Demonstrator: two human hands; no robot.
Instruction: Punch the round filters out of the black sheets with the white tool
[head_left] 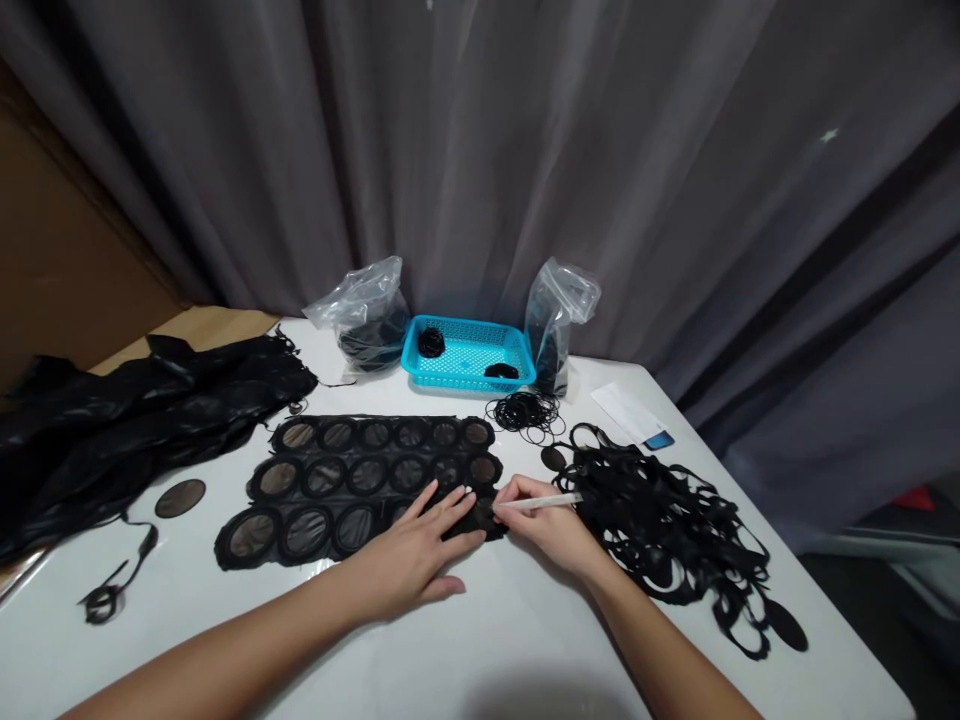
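A black sheet with rows of raised rings around thin, see-through discs lies on the white table. My left hand rests flat over its near right part, fingers spread, covering some of the rings. At the sheet's right end, my right hand is closed around a slim white pen-like tool. The tool's tip is down by the last ring of the front row, hidden by my fingers, so I cannot tell whether it touches the sheet.
A blue basket with black ring bundles stands at the back between two clear bags. Loose thin rings lie before it. Black cut scraps heap at right, crumpled black material at left. White paper lies near the right edge.
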